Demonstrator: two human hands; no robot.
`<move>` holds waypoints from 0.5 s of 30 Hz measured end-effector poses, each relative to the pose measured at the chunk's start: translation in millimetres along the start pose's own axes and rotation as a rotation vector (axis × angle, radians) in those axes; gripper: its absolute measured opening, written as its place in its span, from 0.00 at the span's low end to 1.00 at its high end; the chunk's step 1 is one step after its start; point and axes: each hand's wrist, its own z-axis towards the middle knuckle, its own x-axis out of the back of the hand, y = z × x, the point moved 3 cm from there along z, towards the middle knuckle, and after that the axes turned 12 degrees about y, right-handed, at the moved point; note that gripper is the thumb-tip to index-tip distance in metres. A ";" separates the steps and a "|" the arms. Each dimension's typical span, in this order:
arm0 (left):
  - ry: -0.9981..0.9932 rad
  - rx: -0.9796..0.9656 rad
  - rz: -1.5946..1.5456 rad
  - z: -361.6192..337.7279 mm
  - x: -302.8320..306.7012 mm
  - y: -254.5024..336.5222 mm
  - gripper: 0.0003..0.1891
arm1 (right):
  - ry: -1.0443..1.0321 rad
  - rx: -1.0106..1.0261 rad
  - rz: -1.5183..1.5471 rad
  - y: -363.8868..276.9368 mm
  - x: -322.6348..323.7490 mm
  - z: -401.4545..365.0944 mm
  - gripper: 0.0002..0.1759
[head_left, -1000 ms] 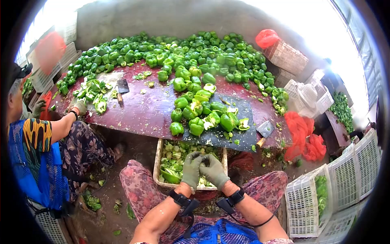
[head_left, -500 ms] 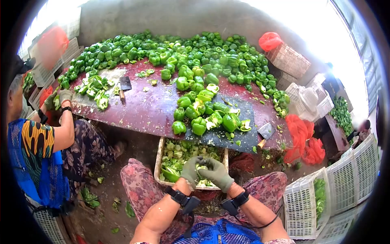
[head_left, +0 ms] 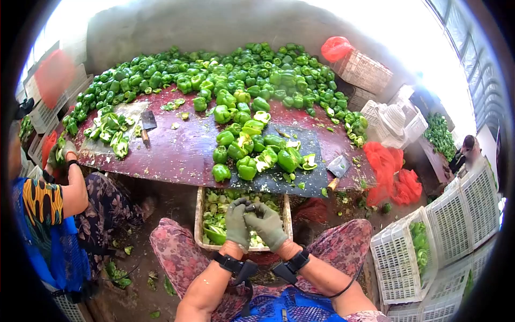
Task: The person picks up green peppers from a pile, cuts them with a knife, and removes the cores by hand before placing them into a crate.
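My left hand (head_left: 237,221), in a grey-green glove, is over a white crate (head_left: 199,222) with its fingers curled inward. Beside it, my right hand (head_left: 267,225), gloved alike, bends its fingers towards the left one, and the fingertips meet. Whatever they hold between them is hidden. Below both hands, the crate is filled with pale and green pepper scraps (head_left: 214,217). Beyond it, cut and whole green bell peppers (head_left: 247,167) lie on a dark mat (head_left: 300,140) at the table's near edge. A cleaver (head_left: 338,167) rests to their right.
A big heap of green peppers (head_left: 177,70) spreads across the back of the red table (head_left: 171,147). On the left, a co-worker (head_left: 48,214) sits by cut peppers and a second cleaver (head_left: 147,122). Red net bags (head_left: 394,172) and white crates (head_left: 399,257) stand on the right.
The view has turned slightly right, so the scene sits further left. My hands remain above the crate, fingertips together; the pale bit seen between them earlier is now hidden.
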 end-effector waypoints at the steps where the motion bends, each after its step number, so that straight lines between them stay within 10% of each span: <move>1: -0.029 -0.032 0.057 4.7 3.8 -1.9 0.15 | 0.001 0.007 -0.025 -0.3 0.4 -1.6 0.16; 9: -0.176 -0.021 0.439 11.1 14.0 -7.0 0.17 | -0.279 -0.024 -0.332 9.1 23.7 2.8 0.24; 11: -0.384 -0.456 0.801 14.1 19.5 -10.6 0.16 | -0.385 -0.022 -0.360 6.7 30.6 1.8 0.25; 15: -0.551 -0.591 0.847 23.4 29.7 -31.8 0.14 | -0.602 0.125 -0.648 -20.8 43.8 -3.1 0.32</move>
